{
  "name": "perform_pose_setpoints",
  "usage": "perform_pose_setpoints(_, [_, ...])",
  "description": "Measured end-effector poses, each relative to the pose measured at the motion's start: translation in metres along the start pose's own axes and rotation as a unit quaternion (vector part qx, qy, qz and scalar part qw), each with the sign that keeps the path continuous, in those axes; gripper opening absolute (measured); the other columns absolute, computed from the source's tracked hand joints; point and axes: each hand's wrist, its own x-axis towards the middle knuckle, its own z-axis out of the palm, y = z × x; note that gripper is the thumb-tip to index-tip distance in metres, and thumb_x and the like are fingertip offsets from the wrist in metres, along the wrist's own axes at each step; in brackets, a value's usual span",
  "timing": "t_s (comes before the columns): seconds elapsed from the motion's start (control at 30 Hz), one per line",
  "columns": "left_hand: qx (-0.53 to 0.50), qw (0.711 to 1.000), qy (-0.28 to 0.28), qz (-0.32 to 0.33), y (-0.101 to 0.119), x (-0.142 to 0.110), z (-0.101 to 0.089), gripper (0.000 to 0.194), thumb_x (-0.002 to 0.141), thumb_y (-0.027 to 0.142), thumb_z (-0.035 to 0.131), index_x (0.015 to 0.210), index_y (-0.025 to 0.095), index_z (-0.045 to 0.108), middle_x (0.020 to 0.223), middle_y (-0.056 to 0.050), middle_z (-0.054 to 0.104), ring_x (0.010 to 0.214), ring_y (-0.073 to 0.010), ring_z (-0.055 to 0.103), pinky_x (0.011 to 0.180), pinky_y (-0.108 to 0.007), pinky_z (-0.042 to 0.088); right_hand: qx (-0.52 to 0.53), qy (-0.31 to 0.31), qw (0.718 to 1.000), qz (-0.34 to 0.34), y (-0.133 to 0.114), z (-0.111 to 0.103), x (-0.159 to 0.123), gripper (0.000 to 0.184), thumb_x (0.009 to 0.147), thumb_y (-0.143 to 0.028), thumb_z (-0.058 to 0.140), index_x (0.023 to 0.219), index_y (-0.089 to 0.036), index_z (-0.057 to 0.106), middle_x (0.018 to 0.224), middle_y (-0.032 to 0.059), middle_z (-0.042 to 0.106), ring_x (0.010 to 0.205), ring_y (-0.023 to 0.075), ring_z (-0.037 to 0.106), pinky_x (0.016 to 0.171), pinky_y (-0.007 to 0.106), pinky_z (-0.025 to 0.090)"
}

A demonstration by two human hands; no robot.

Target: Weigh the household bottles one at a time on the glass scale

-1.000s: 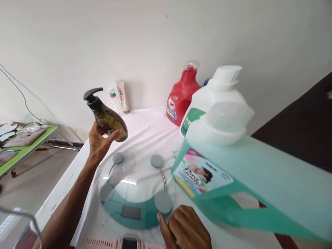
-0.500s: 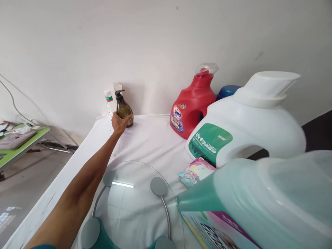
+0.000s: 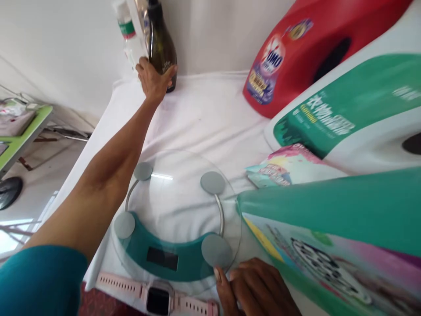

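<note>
My left hand (image 3: 154, 79) reaches to the far end of the white-clothed table, closed around the lower part of a dark pump bottle (image 3: 162, 44) that stands upright near the wall. Just left of it are a white bottle with a green band (image 3: 126, 27) and a pale packet (image 3: 142, 13). My right hand (image 3: 259, 287) rests at the near edge, fingers curled and thumb stretched toward the rim of a round glass scale (image 3: 177, 197). Whatever lies under those fingers is hidden. A pink-strapped smartwatch (image 3: 158, 298) lies left of this hand.
Large bottles line the right side: a red OMO detergent jug (image 3: 286, 57), a white jug with a green label (image 3: 371, 145) and a teal bottle (image 3: 329, 193). A colourful packet (image 3: 279, 169) lies among them. A green side table (image 3: 29, 131) stands at left.
My view has tilted down and closer, bringing in the smartwatch, the scale's display and my right hand. My left hand keeps its hold on the pump bottle.
</note>
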Motion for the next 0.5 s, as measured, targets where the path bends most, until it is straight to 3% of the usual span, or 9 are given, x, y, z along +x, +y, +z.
perform_pose_setpoints(0.07, [0.000,0.999,-0.018,0.038,-0.001,-0.016,-0.016,0.052,0.088,0.065,0.057,0.086,0.018,0.036,0.140,-0.005,0.039,0.145,-0.0254,0.032,0.084,-0.043,0.037,0.018,-0.045,0.999,-0.005,-0.006,-0.005,0.000,0.026,0.088,-0.008,0.075,0.075,-0.020,0.056,0.063,0.0010,0.059,0.065,0.0168,0.056,0.070,0.037,0.050])
perform_pose_setpoints(0.2, [-0.025,0.993,-0.010,0.117,-0.001,-0.067,-0.054,0.048,0.089,0.059,0.056,0.113,0.018,0.049,0.135,-0.002,0.051,0.137,-0.0275,0.051,0.082,-0.046,0.049,0.033,-0.066,0.997,-0.010,-0.019,-0.008,-0.006,0.012,0.092,-0.025,0.075,0.094,-0.017,0.067,0.088,0.0096,0.071,0.091,0.0253,0.066,0.084,0.041,0.056])
perform_pose_setpoints(0.27, [-0.024,0.987,-0.018,0.161,0.002,-0.101,-0.076,0.042,0.094,0.053,0.048,0.122,0.023,0.052,0.134,0.000,0.056,0.136,-0.0270,0.058,0.079,-0.043,0.053,0.043,-0.089,0.995,-0.029,-0.028,-0.005,-0.009,0.031,0.093,-0.035,0.075,0.113,-0.013,0.069,0.109,0.0155,0.073,0.109,0.0312,0.066,0.096,0.046,0.055])
perform_pose_setpoints(0.33, [-0.032,0.979,-0.059,0.190,0.004,-0.139,-0.100,0.052,0.095,0.055,0.035,0.127,0.019,0.054,0.138,0.001,0.059,0.135,-0.0299,0.058,0.075,-0.038,0.051,0.050,-0.120,0.990,-0.045,-0.037,0.002,-0.013,0.046,0.094,-0.044,0.073,0.125,-0.011,0.067,0.122,0.0181,0.071,0.123,0.0347,0.062,0.106,0.052,0.051])
perform_pose_setpoints(0.4, [-0.046,0.962,-0.150,0.223,0.006,-0.178,-0.126,0.072,0.091,0.056,0.013,0.134,0.010,0.049,0.140,0.002,0.058,0.133,-0.0266,0.057,0.075,-0.036,0.046,0.047,-0.146,0.987,-0.056,-0.046,0.010,-0.016,0.051,0.096,-0.046,0.070,0.133,-0.012,0.063,0.128,0.0172,0.071,0.131,0.0349,0.059,0.115,0.055,0.044])
perform_pose_setpoints(0.43, [-0.038,0.954,-0.181,0.236,0.005,-0.197,-0.139,0.074,0.090,0.057,0.009,0.132,0.011,0.050,0.141,0.004,0.058,0.130,-0.0262,0.058,0.075,-0.036,0.047,0.041,-0.153,0.985,-0.062,-0.050,0.014,-0.017,0.050,0.098,-0.044,0.069,0.135,-0.013,0.062,0.128,0.0160,0.072,0.131,0.0338,0.059,0.117,0.055,0.041])
perform_pose_setpoints(0.5, [-0.010,0.949,-0.224,0.222,-0.001,-0.230,-0.163,0.066,0.095,0.060,0.021,0.116,0.012,0.060,0.143,0.003,0.060,0.125,-0.0253,0.063,0.080,-0.035,0.053,0.019,-0.151,0.986,-0.071,-0.056,0.019,-0.020,0.040,0.100,-0.034,0.068,0.135,-0.015,0.062,0.121,0.0124,0.075,0.123,0.0299,0.065,0.117,0.053,0.039])
